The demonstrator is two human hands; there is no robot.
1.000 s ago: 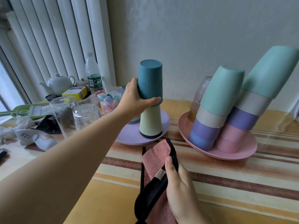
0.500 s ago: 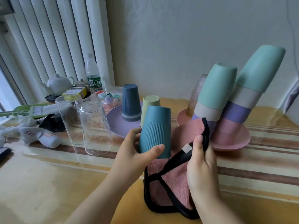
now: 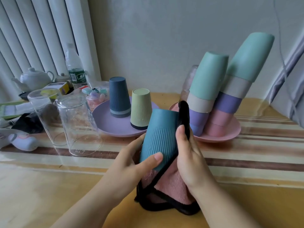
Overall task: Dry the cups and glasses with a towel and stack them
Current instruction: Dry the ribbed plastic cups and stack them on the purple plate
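Note:
My left hand (image 3: 131, 163) grips a teal ribbed cup (image 3: 158, 134), held upside down above the table's near side. My right hand (image 3: 189, 155) holds a pink towel with black trim (image 3: 171, 183) against the cup's right side and under its rim. On the purple plate (image 3: 107, 124) behind stand a dark blue cup (image 3: 119, 97) and a light green cup (image 3: 140, 107), both upside down. Two leaning stacks of pastel cups (image 3: 212, 89) rest on the pink plate (image 3: 230, 134). Two clear glasses (image 3: 77, 122) stand upside down at left.
A white teapot (image 3: 35, 78), a water bottle (image 3: 74, 69), a yellow box and small clutter crowd the far left by the blinds. A clear bottle (image 3: 187, 84) stands behind the pink plate. The striped table (image 3: 246, 163) runs under everything.
My left hand lifted the teal cup off the light green cup and brought it toward me. My right hand raised the towel and wrapped it against the cup.

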